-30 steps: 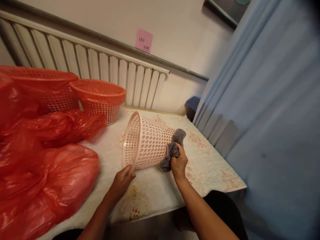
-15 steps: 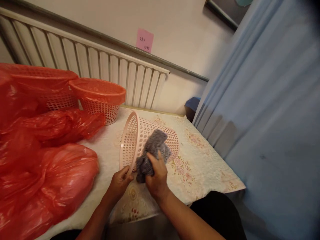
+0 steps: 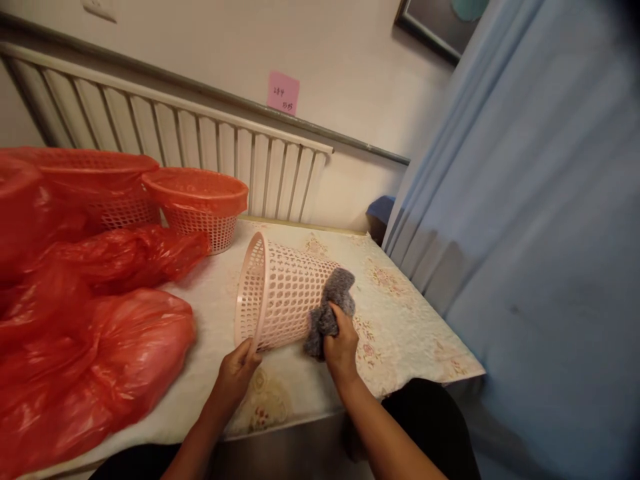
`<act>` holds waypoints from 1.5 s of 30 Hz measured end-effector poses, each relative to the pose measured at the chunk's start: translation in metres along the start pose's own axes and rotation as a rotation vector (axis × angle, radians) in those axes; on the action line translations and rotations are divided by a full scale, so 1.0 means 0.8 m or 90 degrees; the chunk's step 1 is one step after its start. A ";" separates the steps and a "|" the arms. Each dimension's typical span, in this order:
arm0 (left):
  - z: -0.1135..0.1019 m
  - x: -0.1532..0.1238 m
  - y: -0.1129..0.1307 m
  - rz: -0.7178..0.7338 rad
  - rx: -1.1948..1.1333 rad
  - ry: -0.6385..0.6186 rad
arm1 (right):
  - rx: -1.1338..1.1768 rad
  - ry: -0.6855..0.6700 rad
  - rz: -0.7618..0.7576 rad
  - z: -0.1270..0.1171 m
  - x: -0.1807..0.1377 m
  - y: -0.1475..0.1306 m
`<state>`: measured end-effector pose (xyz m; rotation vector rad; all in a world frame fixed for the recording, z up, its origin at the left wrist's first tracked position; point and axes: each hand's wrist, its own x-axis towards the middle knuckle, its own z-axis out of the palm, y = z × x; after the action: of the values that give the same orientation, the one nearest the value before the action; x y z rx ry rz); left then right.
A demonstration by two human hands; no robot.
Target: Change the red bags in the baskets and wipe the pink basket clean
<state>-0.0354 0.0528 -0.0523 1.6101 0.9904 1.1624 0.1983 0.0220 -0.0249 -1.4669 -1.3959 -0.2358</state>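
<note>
A pale pink perforated basket (image 3: 280, 293) lies on its side on the table, its open mouth facing left. My left hand (image 3: 239, 370) grips the lower rim of that mouth. My right hand (image 3: 341, 345) is closed on a grey fluffy cloth (image 3: 330, 308), pressing it against the basket's base end on the right.
Several red plastic bags (image 3: 95, 347) pile up on the left of the floral tablecloth (image 3: 400, 320). Two red-lined baskets (image 3: 200, 207) stand at the back by a white radiator (image 3: 200, 147). A blue curtain (image 3: 525, 233) hangs close on the right.
My right hand slid the cloth from the basket's base onto its side near the rim, then back to the base end. The left hand stayed on the rim.
</note>
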 end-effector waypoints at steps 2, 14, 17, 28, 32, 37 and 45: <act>0.010 -0.008 0.015 -0.003 0.001 0.003 | 0.011 0.032 0.098 -0.016 -0.002 0.018; 0.057 -0.040 0.112 -0.023 0.006 0.025 | 0.094 -0.030 0.021 -0.051 -0.041 -0.060; 0.063 -0.045 0.129 -0.049 -0.029 0.049 | 0.122 -0.080 -0.131 -0.054 -0.058 -0.103; 0.059 -0.051 0.139 -0.072 -0.003 0.081 | 0.100 0.000 -0.060 -0.066 -0.030 -0.028; 0.064 -0.047 0.142 -0.065 0.022 0.105 | 0.065 0.057 0.106 -0.081 -0.015 0.024; 0.071 -0.045 0.144 -0.085 0.008 0.123 | 0.060 0.036 0.121 -0.081 -0.041 0.013; 0.061 -0.051 0.152 -0.093 0.053 0.137 | 0.154 -0.121 -0.183 -0.076 -0.077 -0.066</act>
<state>0.0146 -0.0303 0.0453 1.4704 1.2874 1.2261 0.1666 -0.0734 -0.0159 -1.1107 -1.7261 -0.1049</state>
